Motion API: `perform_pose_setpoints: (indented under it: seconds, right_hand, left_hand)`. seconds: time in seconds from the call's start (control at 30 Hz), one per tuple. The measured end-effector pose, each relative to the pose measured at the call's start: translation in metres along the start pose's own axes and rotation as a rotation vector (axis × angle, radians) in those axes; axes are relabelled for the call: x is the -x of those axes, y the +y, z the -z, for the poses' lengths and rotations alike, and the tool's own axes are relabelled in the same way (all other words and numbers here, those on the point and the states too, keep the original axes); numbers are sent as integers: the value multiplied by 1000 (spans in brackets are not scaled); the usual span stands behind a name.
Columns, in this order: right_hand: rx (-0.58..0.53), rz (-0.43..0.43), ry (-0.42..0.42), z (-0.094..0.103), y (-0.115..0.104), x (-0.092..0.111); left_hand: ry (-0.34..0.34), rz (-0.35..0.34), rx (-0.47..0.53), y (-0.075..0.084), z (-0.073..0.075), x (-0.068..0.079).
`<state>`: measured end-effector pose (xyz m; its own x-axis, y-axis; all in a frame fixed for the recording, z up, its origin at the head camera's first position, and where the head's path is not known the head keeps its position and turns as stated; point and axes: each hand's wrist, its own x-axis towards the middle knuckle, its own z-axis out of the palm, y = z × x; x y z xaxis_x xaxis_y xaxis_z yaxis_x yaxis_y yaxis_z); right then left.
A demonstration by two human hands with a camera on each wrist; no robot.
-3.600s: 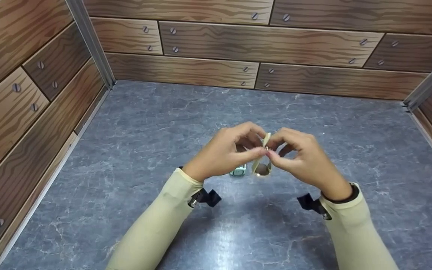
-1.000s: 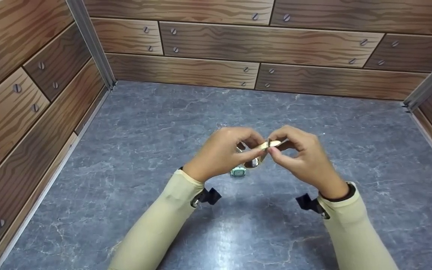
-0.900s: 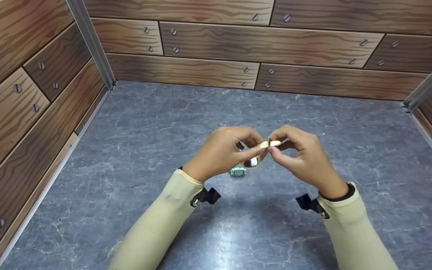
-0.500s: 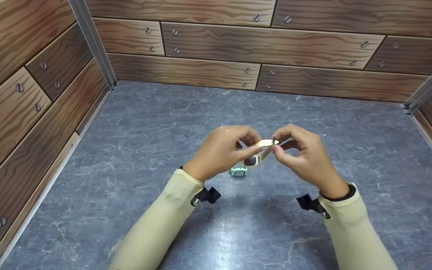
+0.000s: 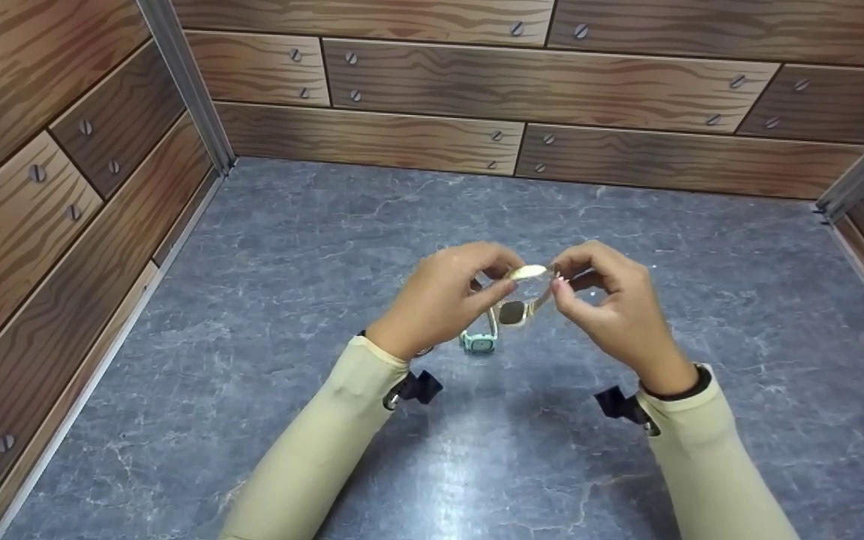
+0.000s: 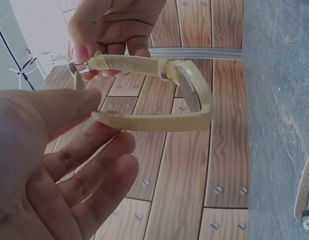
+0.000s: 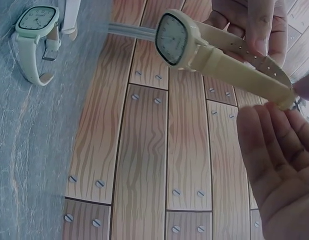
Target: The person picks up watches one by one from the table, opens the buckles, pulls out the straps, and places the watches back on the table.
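Note:
A cream wristwatch is held in the air between both hands, its strap bent into a loop. My left hand pinches the holed strap between thumb and fingers. My right hand pinches the other strap end at its metal buckle. The strap's tip reaches close to the buckle; whether it passes through, I cannot tell. In the head view the back of the watch case hangs below the fingers. Behind it on the table lies a mint-green wristwatch.
Another pale watch strap lies beside the mint watch in the right wrist view. A small dark-edged thing shows partly past my left wrist. Wood-patterned walls surround the grey marbled tabletop at the back and sides.
The hands have moved slightly apart and a little farther from the body, the right one shifting right. The cream watch has turned in them, and more of the mint watch shows.

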<state>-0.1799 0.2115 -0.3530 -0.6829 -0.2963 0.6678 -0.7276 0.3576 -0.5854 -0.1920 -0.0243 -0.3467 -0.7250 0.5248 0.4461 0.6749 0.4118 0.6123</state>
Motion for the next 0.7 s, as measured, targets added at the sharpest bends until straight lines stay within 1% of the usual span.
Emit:
perform_pose_setpoints:
  seconds: [0.13,0.2,0.33,0.47,0.5,0.6,0.7]
  right_hand:
    - [17,-13,50,0,1,0]
    - [17,-20,65,0,2,-1]
    - [14,-45,74,-4,1,-1]
    - [21,-77,53,-7,1,-2]
    - [10,-86,46,-7,0,-2]
    - [-69,-120,38,-6,-1,0]
    - [-161,-167,43,-3,-2,4]
  left_hand:
    - [60,10,7,-1,0,0]
    - [79,14,19,-1,0,0]
    - [93,23,43,0,0,0]
    - [98,21,83,1,-1,-1]
    - [102,18,92,1,-2,-2]
    - [108,4,132,0,-4,-2]
    - [78,1,190,-1,-7,0]
